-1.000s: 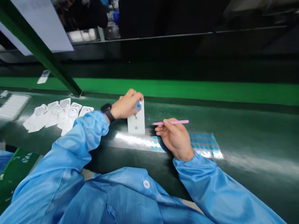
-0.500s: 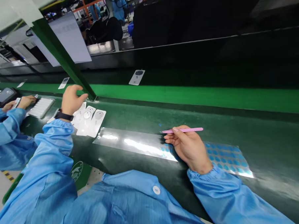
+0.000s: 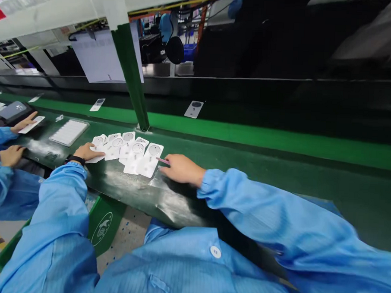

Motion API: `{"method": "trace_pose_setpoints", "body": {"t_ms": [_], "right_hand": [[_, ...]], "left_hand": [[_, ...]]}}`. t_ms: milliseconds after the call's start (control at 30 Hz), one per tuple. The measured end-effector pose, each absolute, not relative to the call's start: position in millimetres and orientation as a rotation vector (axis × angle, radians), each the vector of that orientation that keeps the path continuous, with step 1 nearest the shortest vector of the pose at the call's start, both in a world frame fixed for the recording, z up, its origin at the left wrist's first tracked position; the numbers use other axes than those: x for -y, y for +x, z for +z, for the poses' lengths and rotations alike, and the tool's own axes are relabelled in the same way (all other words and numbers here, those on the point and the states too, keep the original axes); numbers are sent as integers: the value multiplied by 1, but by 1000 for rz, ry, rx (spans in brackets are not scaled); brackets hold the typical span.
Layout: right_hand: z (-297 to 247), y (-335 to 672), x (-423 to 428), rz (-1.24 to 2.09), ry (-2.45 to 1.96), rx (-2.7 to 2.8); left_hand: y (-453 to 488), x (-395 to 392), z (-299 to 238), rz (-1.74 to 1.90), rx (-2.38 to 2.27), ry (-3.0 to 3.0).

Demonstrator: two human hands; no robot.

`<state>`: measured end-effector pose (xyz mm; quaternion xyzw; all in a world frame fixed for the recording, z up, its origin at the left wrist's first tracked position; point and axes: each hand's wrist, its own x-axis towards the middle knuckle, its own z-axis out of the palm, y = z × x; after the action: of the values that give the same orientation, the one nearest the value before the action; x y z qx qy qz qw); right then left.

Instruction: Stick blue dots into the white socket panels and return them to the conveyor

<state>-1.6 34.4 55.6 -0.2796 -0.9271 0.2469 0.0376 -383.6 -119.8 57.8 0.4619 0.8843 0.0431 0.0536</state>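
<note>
Two bare hands at bench; L hand [image 3: 89, 151] open, fingers flat & extended, fingertips [image 3: 101, 153] resting on left end of white cards [image 3: 134, 163]; black wristwatch [image 3: 75, 160] on L wrist; R hand [image 3: 181, 169] curled, gripping pink tweezers [image 3: 163, 160], most of tool hidden in fingers, tip just beside nearest card; cards approx six, each w/ round disc, fanned & overlapping on dark green bench [image 3: 310, 177], between both hands; blue smock sleeves [image 3: 270, 214] run to both wrists; white slotted tray [image 3: 68, 132] on bench, just left of cards; far left, co-worker's hand [image 3: 28, 122] on a white card [image 3: 32, 124], other co-worker's hand [image 3: 10, 155] lower, near bench edge; dark tablet [image 3: 11, 110] beside them; beyond bench, two single cards [image 3: 193, 109] [image 3: 97, 104] lie on green strip; green post [image 3: 130, 79] stands behind fan of cards.
</note>
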Motion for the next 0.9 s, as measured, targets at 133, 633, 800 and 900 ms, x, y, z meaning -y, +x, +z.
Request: {"method": "trace_pose_setpoints", "body": {"t_ms": [133,633,800,900], "right_hand": [[54,-74,-13,578,-958,3058],[56,-127,-70,355,-1123,3291],[52,-142,-71,439,-1174,3250],[52,-145,-74,534,-1178,3247]], "left_hand": [[-373,105,46,-3,-2807,1024],[-345,82,44,50,-2774,799],[-340,69,50,51,-2735,808],[-337,66,54,38,-2720,783]]}}
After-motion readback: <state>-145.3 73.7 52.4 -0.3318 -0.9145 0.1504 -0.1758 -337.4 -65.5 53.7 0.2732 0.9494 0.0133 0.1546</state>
